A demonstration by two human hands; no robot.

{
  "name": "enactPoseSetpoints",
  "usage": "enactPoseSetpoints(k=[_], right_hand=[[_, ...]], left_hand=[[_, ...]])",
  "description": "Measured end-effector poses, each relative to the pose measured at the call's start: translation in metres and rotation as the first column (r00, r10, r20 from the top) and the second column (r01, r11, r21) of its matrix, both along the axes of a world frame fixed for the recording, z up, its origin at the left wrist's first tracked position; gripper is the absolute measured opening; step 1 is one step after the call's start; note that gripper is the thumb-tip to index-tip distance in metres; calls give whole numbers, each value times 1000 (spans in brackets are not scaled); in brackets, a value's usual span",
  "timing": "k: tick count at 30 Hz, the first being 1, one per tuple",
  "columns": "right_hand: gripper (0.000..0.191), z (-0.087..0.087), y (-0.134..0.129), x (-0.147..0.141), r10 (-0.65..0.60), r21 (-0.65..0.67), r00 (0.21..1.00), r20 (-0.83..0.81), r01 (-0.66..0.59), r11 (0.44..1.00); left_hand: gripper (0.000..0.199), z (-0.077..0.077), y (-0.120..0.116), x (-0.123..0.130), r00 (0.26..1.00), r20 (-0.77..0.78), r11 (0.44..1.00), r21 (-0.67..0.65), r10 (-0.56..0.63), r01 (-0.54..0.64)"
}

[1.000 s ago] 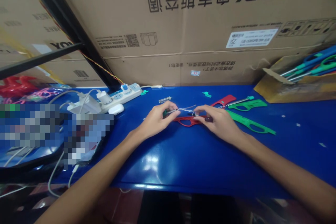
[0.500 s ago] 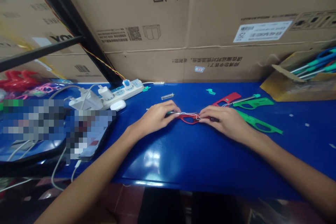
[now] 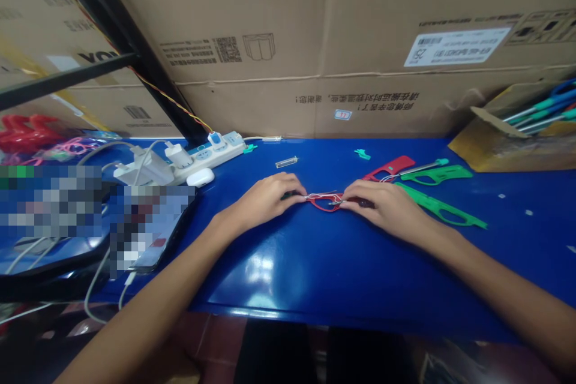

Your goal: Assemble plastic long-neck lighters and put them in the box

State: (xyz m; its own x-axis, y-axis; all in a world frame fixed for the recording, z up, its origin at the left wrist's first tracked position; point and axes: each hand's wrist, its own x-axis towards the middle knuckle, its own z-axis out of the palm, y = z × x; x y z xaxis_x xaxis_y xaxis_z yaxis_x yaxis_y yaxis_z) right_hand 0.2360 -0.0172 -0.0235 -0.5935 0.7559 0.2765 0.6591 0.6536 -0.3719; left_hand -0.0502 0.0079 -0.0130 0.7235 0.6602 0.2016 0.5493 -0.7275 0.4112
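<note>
A red plastic handle shell [image 3: 324,209] with a finger hole lies between my hands, thin white wires [image 3: 320,195] running across it. My left hand [image 3: 275,197] is closed at the shell's left end, its fingertips pinching the wire ends; a dark greenish part shows under the fingers. In my closed right hand [image 3: 375,199] is a slim tool with a dark handle and a thin metal tip [image 3: 333,203], which reaches over the finger hole. Another red shell [image 3: 390,168], with wires and a metal rod, and green shells [image 3: 450,209] lie beside my right hand.
A cardboard box of metal rods with blue-green ends [image 3: 504,147] stands at right. Small green pieces [image 3: 362,154] and a clear strip [image 3: 287,162] lie behind my hands. At left are a power strip [image 3: 211,159], a white case [image 3: 200,177] and a phone [image 3: 168,228]. Large cartons [image 3: 315,60] rise behind.
Both hands stay at the red shell. The tool's metal tip now shows over the finger hole, and the wires have shifted slightly. The camera view has moved a little.
</note>
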Motion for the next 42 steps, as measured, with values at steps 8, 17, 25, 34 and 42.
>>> enactPoseSetpoints(k=[8,17,25,34,42], right_hand=[[24,2,2,0,-2,-89,999,-52,-2,996],[20,6,4,0,0,-178,997,-72,-13,984],[29,8,-1,7,90,-39,994,57,-88,995],[33,13,-7,10,84,82,967,239,-106,991],[39,13,-9,5,58,82,961,272,-83,993]], left_hand=[[25,-3,-1,-1,1000,-26,1000,4,16,-16],[24,-9,-4,4,999,15,999,-11,43,-42],[22,-13,-6,7,997,6,997,19,76,-76],[31,-6,-6,8,1000,-12,1000,25,15,-15],[30,-7,-4,9,997,24,997,-33,-68,68]])
